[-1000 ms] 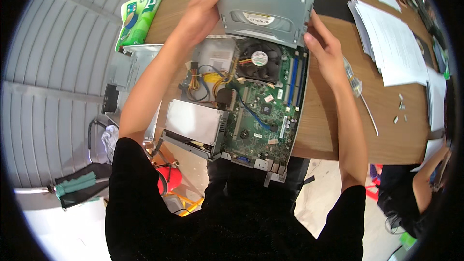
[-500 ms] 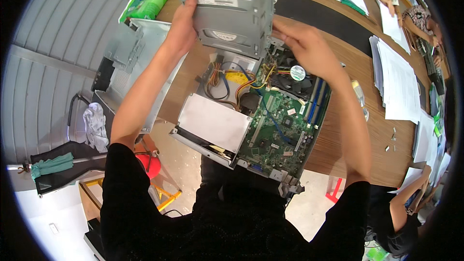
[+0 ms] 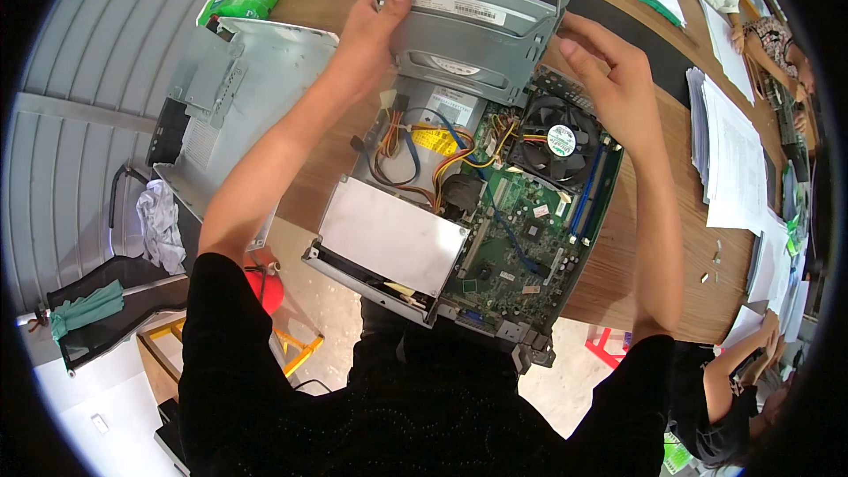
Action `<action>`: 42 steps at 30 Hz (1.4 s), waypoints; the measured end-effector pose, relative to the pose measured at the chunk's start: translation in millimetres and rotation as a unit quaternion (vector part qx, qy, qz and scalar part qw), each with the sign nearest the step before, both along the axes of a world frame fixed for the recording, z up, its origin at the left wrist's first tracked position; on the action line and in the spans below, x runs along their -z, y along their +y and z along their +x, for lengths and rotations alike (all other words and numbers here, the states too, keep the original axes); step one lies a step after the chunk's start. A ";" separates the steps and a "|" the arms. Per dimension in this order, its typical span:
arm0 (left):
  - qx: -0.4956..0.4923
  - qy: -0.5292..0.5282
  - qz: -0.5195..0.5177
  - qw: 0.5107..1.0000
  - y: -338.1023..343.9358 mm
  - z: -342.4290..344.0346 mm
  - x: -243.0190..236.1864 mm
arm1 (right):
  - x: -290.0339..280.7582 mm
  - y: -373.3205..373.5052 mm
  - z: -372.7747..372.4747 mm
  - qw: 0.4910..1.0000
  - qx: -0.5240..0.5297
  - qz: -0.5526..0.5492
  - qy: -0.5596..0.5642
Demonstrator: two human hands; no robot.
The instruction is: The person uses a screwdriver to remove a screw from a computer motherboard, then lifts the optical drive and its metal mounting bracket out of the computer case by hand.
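Papers (image 3: 738,146) and a cover (image 3: 287,66) flank the open computer (image 3: 521,225) at the desk (image 3: 609,269). The left hand (image 3: 367,46) grips a metal bay (image 3: 464,44) over its far end; the half-open right hand (image 3: 625,84) (hold unclear) now covers less fan (image 3: 541,143).

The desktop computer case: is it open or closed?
The computer case is open: its green motherboard, black cooling fan and coloured cables are exposed, with no cover over them.

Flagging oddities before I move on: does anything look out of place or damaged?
The open computer juts past the near edge of the table, which looks precarious; small pale pieces lie scattered at right, like stray scraps. No damage is clear.
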State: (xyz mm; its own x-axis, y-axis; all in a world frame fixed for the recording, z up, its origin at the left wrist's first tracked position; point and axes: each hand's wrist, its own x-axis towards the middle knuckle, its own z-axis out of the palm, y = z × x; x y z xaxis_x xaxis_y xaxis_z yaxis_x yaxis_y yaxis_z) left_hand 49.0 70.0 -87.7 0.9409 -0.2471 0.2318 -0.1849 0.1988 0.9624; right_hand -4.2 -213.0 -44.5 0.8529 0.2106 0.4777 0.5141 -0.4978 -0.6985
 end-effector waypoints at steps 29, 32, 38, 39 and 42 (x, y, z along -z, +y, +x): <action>0.053 0.022 -0.053 0.997 -9.6 14.7 21.2 | 17.6 10.5 -12.7 0.994 0.067 0.054 0.060; 0.041 -0.004 -0.054 0.998 -6.6 14.8 25.7 | 21.5 9.5 -13.6 0.997 0.076 -0.019 0.008; 0.039 -0.025 -0.028 0.999 -7.8 2.6 -2.2 | 18.0 7.9 -25.7 0.992 0.085 -0.087 -0.020; 0.041 -0.002 -0.042 0.998 -10.8 1.7 -6.3 | 20.6 5.3 -27.4 0.993 0.081 -0.087 -0.019; 0.094 -0.046 -0.028 0.994 -4.9 18.9 12.2 | 22.7 6.7 -29.2 0.995 0.082 -0.048 -0.009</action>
